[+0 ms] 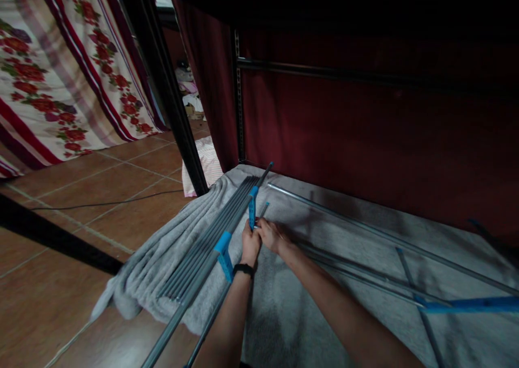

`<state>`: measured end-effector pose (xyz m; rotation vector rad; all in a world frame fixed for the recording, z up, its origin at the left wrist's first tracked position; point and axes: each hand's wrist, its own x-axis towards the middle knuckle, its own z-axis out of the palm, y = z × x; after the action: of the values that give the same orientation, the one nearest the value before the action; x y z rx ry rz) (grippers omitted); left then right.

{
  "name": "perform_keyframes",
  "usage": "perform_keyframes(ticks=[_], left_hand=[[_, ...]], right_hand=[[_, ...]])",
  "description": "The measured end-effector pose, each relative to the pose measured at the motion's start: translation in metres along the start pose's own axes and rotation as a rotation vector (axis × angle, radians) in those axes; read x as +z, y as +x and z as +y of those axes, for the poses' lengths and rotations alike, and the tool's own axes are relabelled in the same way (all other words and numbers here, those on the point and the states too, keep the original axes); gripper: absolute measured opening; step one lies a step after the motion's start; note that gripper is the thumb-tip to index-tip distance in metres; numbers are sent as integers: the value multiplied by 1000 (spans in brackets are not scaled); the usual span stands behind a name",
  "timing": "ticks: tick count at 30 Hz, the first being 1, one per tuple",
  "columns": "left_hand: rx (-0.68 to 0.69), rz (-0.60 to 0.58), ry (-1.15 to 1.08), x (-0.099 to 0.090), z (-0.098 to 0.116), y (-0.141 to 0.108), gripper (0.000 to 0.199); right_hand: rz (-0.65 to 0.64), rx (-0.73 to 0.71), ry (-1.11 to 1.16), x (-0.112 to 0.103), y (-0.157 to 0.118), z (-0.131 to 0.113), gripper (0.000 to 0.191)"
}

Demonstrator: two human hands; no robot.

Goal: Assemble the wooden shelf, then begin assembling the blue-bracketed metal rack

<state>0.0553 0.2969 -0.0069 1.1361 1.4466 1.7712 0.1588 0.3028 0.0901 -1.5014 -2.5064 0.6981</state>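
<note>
My left hand, with a black band on the wrist, has its fingers closed around the lower end of a blue plastic bracket. Pressed against it from the right, my right hand is closed at the same end, its fingertips on something too small to make out. The bracket hangs from a thick grey tube that runs diagonally. A second blue bracket sits lower on that tube. Left of it, several thin grey rods lie side by side on a grey blanket.
A long metal tube crosses the blanket at the right, near a blue bar joined to other tubes. Black frame posts stand at the left. Dark red cloth hangs behind. A cable lies on the tiled floor.
</note>
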Motion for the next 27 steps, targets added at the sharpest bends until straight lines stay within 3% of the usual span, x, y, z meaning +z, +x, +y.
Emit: perform_keyframes(ticks=[13,27], left_hand=[[-29,5,22,3,9,0,31],[-11,22,-19,6,-2,0,29]], right_hand=[[31,-57,41,4,-1,5,35],[28,-32,-14,4,-3,0,34]])
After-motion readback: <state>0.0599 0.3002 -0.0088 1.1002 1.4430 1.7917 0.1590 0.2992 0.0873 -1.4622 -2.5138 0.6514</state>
